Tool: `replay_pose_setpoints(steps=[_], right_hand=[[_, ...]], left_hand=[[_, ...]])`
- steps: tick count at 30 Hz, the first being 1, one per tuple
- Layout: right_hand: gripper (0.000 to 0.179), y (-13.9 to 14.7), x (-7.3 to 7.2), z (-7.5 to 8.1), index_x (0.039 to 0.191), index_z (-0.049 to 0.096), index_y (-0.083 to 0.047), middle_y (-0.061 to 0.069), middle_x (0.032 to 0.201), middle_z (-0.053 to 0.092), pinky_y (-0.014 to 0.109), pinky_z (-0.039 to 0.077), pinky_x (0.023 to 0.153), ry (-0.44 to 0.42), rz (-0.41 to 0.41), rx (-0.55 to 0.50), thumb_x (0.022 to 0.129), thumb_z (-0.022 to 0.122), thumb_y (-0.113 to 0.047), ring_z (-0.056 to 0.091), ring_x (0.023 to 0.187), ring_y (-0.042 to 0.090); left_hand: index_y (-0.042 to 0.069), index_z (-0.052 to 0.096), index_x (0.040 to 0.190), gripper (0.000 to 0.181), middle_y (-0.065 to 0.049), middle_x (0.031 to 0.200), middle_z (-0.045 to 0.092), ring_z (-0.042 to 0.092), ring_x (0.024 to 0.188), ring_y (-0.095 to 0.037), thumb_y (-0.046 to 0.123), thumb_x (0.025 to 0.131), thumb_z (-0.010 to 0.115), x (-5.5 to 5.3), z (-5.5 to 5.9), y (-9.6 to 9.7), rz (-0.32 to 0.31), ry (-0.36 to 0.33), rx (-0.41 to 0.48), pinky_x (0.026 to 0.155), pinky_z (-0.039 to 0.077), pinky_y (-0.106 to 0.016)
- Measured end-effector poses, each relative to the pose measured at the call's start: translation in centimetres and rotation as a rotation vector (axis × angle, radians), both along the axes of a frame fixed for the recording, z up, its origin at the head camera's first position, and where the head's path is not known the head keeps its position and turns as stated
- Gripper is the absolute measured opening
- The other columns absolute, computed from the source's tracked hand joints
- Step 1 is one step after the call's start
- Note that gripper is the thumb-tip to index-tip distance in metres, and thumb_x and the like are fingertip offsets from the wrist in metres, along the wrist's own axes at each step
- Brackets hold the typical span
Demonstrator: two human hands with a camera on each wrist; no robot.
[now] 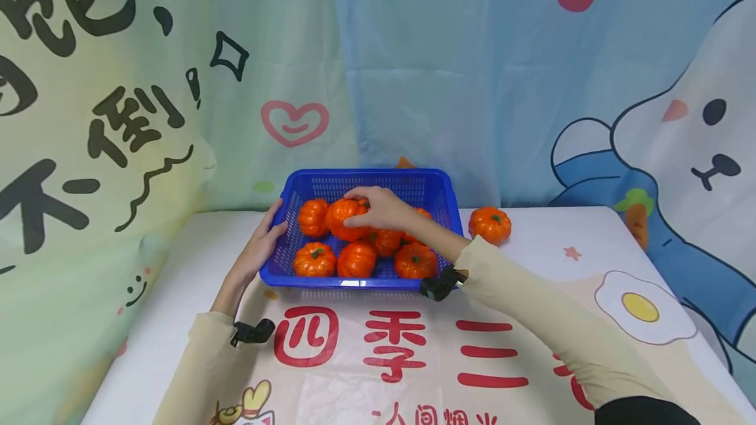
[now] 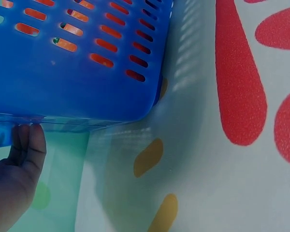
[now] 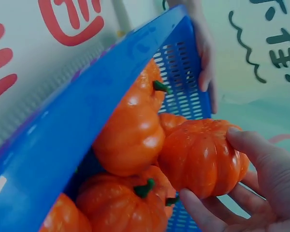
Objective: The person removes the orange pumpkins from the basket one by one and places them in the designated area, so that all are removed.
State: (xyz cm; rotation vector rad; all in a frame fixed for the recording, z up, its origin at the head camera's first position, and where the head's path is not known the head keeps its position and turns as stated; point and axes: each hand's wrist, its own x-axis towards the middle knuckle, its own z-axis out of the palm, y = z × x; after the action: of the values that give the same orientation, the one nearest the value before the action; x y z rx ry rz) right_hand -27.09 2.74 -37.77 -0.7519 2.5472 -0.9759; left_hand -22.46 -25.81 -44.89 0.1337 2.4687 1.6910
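Note:
A blue plastic basket [image 1: 360, 283] with slotted walls stands on the table, holding several small orange pumpkins with green stems. My left hand [image 1: 261, 242] grips its left rim, thumb over the inside edge; in the left wrist view the fingers [image 2: 35, 150] lie against the outer wall. Inside the basket my right hand [image 1: 385, 207] holds one pumpkin [image 1: 341, 220], with thumb and fingers spread around its sides in the right wrist view. That pumpkin [image 3: 203, 157] overlaps its neighbours, among them a larger-looking pumpkin [image 3: 130, 135] with a green stem.
One more pumpkin [image 1: 490, 225] sits on the table just right of the basket. The white tablecloth [image 1: 413, 353] carries red characters and a fried-egg print. Behind the table hangs a printed curtain [image 1: 413, 84], close to the basket's far side.

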Motion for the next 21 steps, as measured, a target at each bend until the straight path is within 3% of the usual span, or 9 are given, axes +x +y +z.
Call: replay_pose_setpoints(steps=[14, 21], right_hand=[[0.057, 8.6, 2.2, 3.2, 0.139, 0.052, -0.013, 0.012, 0.142, 0.053, 0.051, 0.05, 0.1, 0.093, -0.115, -0.075, 0.088, 0.071, -0.03, 0.053, 0.127, 0.035], [0.061, 13.1, 2.1, 3.7, 0.142, 0.048, -0.013, 0.014, 0.143, 0.051, 0.055, 0.05, 0.097, 0.07, -0.198, -0.085, 0.088, 0.07, -0.031, 0.05, 0.128, 0.038]], left_hand=[[0.022, 0.007, 0.158, 0.062, -0.015, 0.164, 0.006, 0.012, 0.15, -0.039, 0.024, 0.103, 0.036, 0.1, 0.6, 0.3, -0.001, -0.006, 0.0, 0.121, 0.005, -0.059], [0.024, 0.007, 0.158, 0.062, -0.014, 0.165, 0.006, 0.013, 0.15, -0.04, 0.026, 0.103, 0.036, 0.0, -0.1, 0.1, -0.008, 0.003, -0.005, 0.121, 0.007, -0.06]])
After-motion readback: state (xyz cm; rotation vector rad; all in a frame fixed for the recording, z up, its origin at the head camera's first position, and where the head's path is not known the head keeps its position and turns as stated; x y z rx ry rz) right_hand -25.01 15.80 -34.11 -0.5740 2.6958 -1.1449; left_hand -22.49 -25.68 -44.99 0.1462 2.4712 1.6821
